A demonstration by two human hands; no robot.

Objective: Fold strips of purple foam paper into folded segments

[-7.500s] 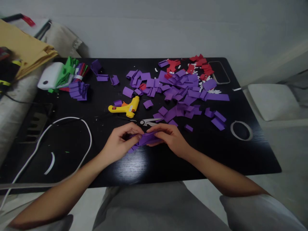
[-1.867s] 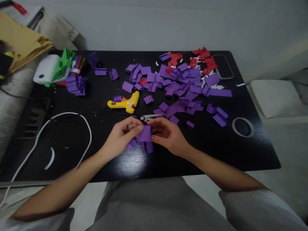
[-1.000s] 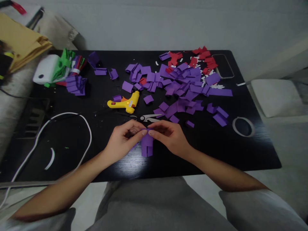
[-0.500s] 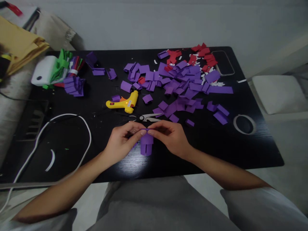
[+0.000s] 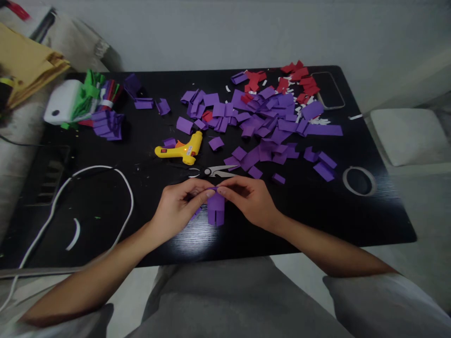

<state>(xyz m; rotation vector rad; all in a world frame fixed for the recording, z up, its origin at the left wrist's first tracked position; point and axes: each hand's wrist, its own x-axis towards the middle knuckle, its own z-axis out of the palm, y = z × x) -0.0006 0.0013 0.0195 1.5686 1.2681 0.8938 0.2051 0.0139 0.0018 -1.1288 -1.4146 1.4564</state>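
Observation:
Near the front edge of the black table, my left hand (image 5: 181, 204) and my right hand (image 5: 248, 199) pinch the top edge of a purple paper piece (image 5: 216, 203) between thumbs and forefingers. The piece hangs down with a slit or fold line in its lower part. Just beyond my fingers lie scissors (image 5: 220, 171), blades pointing right, their dark handles hard to make out. Behind them rests a yellow glue gun (image 5: 179, 149) on its side with a small orange light. Another purple scrap (image 5: 196, 213) shows partly beside my left thumb.
Many purple paper pieces (image 5: 259, 122) spread across the table's back middle, with red pieces (image 5: 299, 72) and white scraps behind. A tape ring (image 5: 359, 181) and a phone-shaped frame (image 5: 327, 90) lie right. At left are a white cable (image 5: 130, 192), green strips (image 5: 86, 98) and a white box (image 5: 63, 103).
Both hands keep their pinch at nearly the same spot. The purple paper's lower end has shifted slightly right and up. The view has moved a little.

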